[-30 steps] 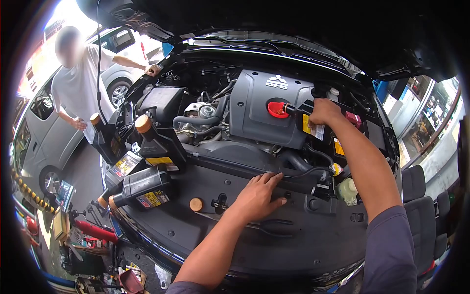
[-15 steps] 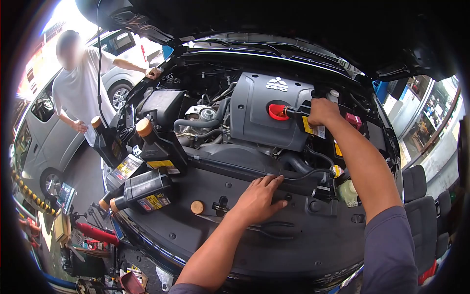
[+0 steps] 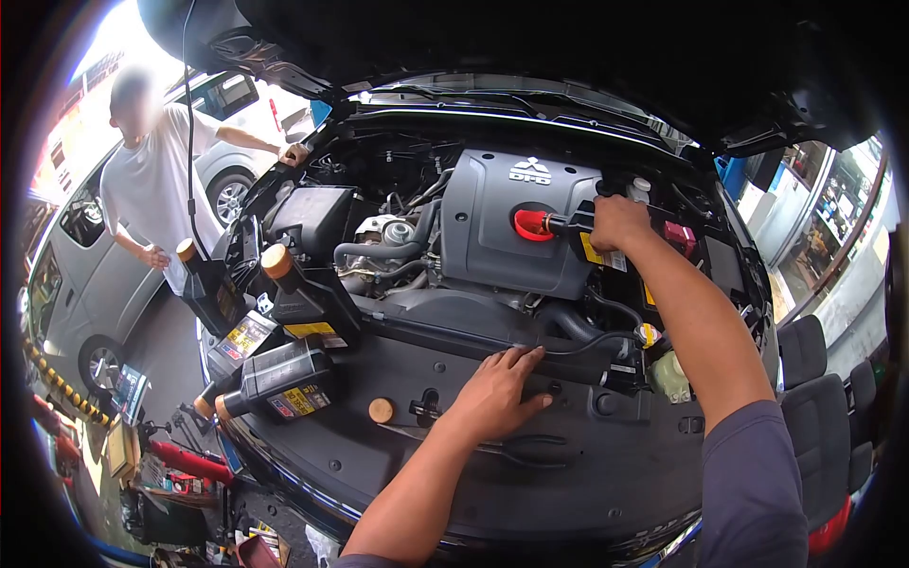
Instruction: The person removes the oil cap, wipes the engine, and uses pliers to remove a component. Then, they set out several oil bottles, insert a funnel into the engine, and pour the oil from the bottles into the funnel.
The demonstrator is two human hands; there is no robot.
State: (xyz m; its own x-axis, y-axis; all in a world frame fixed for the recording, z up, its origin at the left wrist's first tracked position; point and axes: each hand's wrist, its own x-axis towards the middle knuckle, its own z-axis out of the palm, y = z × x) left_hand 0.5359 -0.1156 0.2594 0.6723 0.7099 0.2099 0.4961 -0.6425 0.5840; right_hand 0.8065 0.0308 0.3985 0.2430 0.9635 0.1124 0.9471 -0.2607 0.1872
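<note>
My right hand (image 3: 620,223) is closed around a black oil bottle (image 3: 584,244), tilted with its neck at a red funnel (image 3: 532,225). Brownish oil shows at the bottle mouth and in the funnel. The funnel sits in the opening of the grey engine cover (image 3: 488,213). My left hand (image 3: 497,393) lies open on the black front panel (image 3: 587,469), fingers spread. Beside it are pliers (image 3: 525,452), partly under my wrist, and a tan bottle cap (image 3: 381,410).
Several black oil bottles (image 3: 284,383) stand or lie at the panel's left. A co-worker (image 3: 156,170) in a white shirt rests a hand on the left fender. The raised hood (image 3: 530,47) hangs overhead. A red jack (image 3: 189,457) stands on the floor at lower left.
The view has shifted slightly. My right hand still holds the bottle tilted at the funnel, where more brownish oil now shows. My left hand stays on the panel.
</note>
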